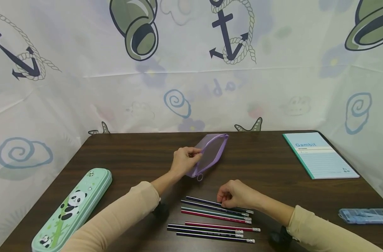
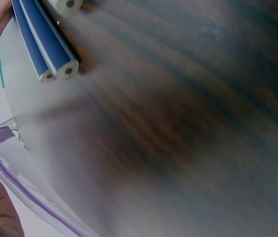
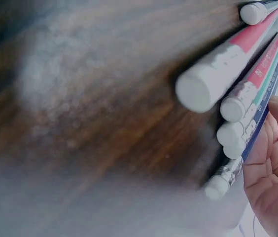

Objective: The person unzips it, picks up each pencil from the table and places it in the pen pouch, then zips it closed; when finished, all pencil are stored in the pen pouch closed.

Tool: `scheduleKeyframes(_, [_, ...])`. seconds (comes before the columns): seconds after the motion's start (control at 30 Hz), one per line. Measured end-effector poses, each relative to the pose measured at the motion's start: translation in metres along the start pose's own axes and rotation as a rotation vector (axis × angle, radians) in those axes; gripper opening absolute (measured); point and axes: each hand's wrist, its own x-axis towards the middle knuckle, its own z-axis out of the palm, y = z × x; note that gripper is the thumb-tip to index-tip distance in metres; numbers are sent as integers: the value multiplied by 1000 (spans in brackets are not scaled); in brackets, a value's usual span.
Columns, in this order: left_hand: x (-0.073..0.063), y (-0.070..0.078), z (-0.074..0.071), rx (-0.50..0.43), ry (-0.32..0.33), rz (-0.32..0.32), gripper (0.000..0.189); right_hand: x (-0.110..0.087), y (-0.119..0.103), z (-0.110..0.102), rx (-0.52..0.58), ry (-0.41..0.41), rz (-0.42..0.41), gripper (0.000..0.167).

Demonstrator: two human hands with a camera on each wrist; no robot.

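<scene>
Between bent fingers and thumb of the left hand (image 1: 182, 162), pinched at one side: one lilac zip pouch with a grey mesh panel (image 1: 211, 152), tilted up at the middle of the dark brown wood-grained table (image 1: 131, 154), with a single round ring pull (image 1: 200, 177) at its near corner. Between curled fingers and thumb of the right hand (image 1: 238, 196), pinched near its middle: the farthest dark slim pencil (image 1: 202, 200). Just nearer, lying close together: a second dark pencil (image 1: 194, 203), one green pencil (image 1: 204, 211), one red pencil (image 1: 207, 216). Nearer again, past a narrow gap: another red pencil (image 1: 223, 226) and three more dark pencils (image 1: 210, 237); eight pencils in all, white eraser ends all to the right. On the left, well apart from the pencils: one long, rounded, mint-green, panda-printed case (image 1: 71, 210). Far right: one pale notebook with a green edge, marked "Gambit" (image 1: 320, 154). Nearer, by the right edge: one flat translucent blue plastic box (image 1: 366, 216). On the forearms: two cream sleeves (image 1: 116, 220). Behind: white cloth (image 1: 116, 91) printed with two navy anchors and three blue spirals.
</scene>
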Motion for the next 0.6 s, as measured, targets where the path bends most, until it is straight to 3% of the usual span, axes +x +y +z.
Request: scheduleKeyframes(0.6, [2,-4,-1,3,2,-4,12,1,0,2,-52,-19,5,11])
